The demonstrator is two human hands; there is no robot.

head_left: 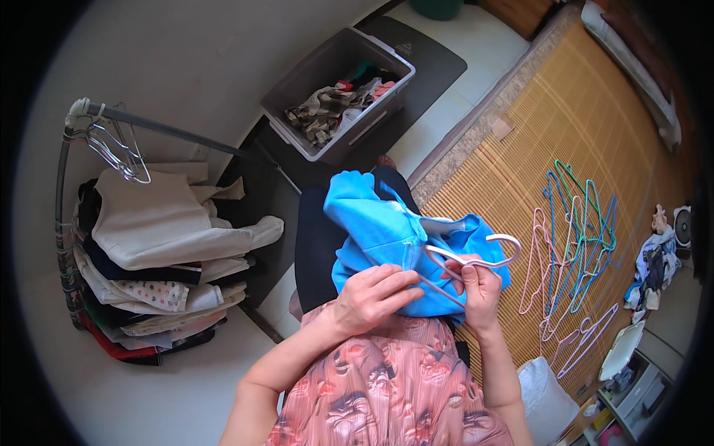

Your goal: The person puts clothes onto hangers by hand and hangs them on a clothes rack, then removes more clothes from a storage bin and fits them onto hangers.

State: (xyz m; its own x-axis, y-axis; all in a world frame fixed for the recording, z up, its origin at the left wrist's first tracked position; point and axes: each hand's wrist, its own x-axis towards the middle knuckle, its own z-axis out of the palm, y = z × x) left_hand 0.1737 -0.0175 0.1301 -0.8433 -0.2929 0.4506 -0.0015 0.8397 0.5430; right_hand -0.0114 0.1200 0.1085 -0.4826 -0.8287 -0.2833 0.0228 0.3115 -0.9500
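A bright blue garment (368, 223) with a pale lining lies bunched over the person's lap. My right hand (482, 290) grips a white and pink plastic clothes hanger (505, 262) just below its hook, in front of the garment. Part of the hanger runs towards the garment's opening; its far end is hidden by the cloth. My left hand (376, 295) pinches the edge of the blue cloth beside the hanger's lower bar, fingers bent.
At left, a metal rack (167, 131) carries many clothes and several empty wire hangers (114, 150). A grey plastic bin (334, 150) of clothes stands ahead. Coloured hangers (580, 240) lie on the bamboo mat (502, 184) at right, with a white pillow (544, 396) nearer.
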